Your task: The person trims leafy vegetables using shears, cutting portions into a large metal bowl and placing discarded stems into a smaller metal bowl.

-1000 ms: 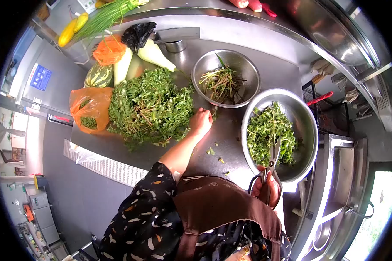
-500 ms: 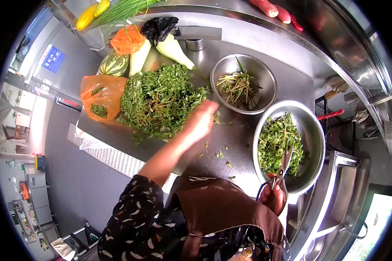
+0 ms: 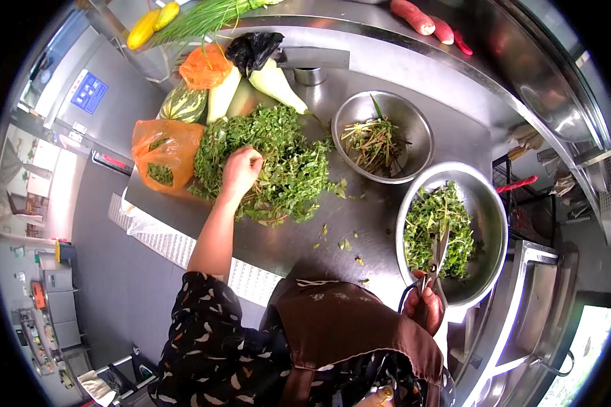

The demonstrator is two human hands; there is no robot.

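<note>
My left hand (image 3: 242,169) is over the big heap of leafy greens (image 3: 288,159), its fingers curled together; what they hold, if anything, is too small to make out. At the lower right, my right hand (image 3: 424,305) grips scissors (image 3: 439,254) by the handles. The scissors' blades point up over the large steel bowl (image 3: 493,258), which holds cut leafy greens (image 3: 438,224). Behind it stands a smaller steel bowl (image 3: 417,117) with stems and trimmings (image 3: 373,144) inside. Loose leaf bits (image 3: 345,244) lie on the steel table between the heap and the large bowl.
An orange bag (image 3: 176,146) with greens sits left of the heap. Behind are a striped squash (image 3: 183,103), pale gourds (image 3: 276,85) and a black bag (image 3: 254,51). A shelf (image 3: 360,27) along the back holds green stalks, yellow vegetables and red roots. Right is a sink (image 3: 533,298).
My left hand has moved left, from the heap's right edge onto the heap. The view has shifted, so the bowls appear further right and lower. My right hand still holds the scissors.
</note>
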